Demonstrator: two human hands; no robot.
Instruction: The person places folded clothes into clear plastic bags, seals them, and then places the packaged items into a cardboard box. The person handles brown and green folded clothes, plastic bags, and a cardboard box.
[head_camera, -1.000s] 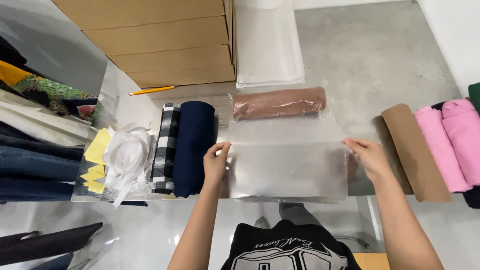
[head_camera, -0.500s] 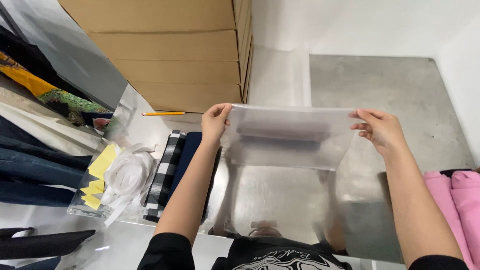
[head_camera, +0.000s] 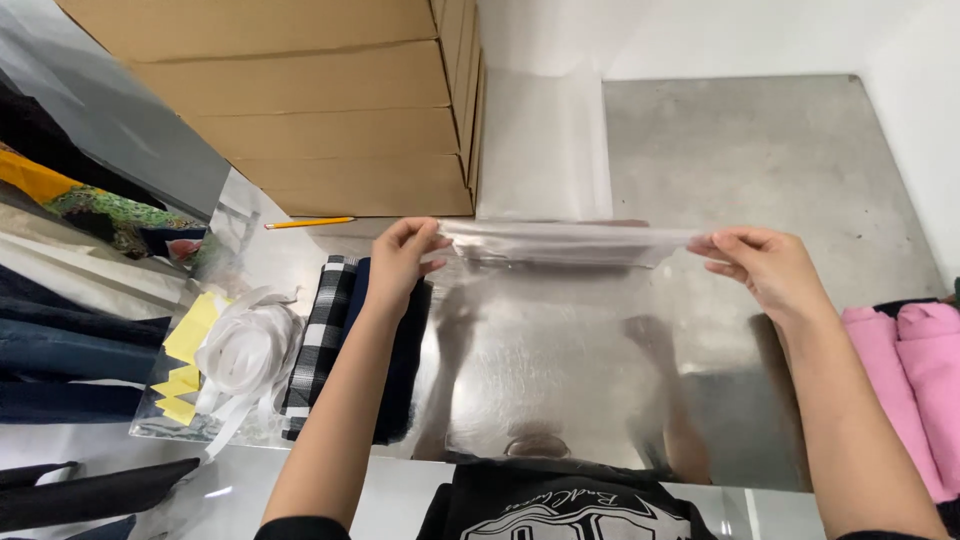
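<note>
Head camera looks down, close, over table (head_camera: 760, 150)

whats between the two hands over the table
A clear plastic bag stretches between the left hand and the right hand, each pinching one end. The head view shows it above the shiny metal table.

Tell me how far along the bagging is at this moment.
Mid-step. Left hand and right hand hold a clear plastic bag stretched above the shiny metal table; whether anything is inside cannot be told. Checked fabric, navy fabric and pink rolls lie unbagged.
</note>
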